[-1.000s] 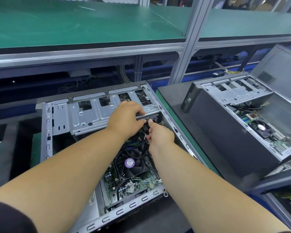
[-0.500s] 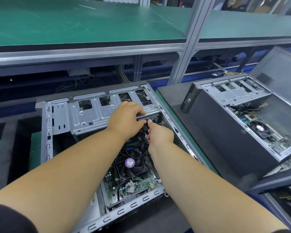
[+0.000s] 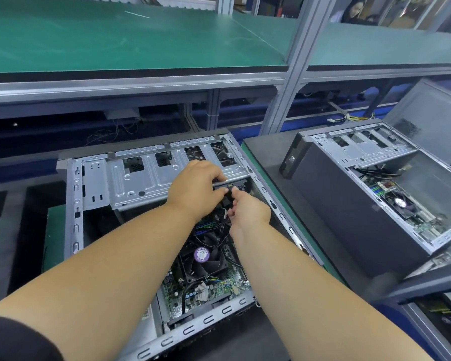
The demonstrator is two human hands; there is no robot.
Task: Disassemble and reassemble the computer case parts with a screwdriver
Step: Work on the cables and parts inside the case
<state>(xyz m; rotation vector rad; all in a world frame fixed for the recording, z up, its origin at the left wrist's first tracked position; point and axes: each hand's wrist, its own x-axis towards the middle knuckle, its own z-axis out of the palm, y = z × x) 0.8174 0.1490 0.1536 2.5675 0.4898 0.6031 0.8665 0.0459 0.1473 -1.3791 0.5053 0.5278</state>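
- Computer case (image 3: 89, 194): open, lying on its side on the dark bench in front of the person, interior facing up.
- Drive cage (image 3: 141, 178): silver sheet-metal bracket spanning the far part of the case.
- Black connector (image 3: 225, 191): at the cage's near right edge, with black cables running down from it.
- Left hand (image 3: 195, 191): fingers curled over the cage edge, thumb and fingers gripping the connector.
- Right hand (image 3: 250, 212): fingertips pinching the connector from below; the two hands touch.
- Cooler fan (image 3: 202, 255): on the motherboard, between the forearms, which hide part of the board.
- Second case (image 3: 354, 204): also open, to the right, well apart.
- Green shelf (image 3: 115, 37): above and behind both cases.
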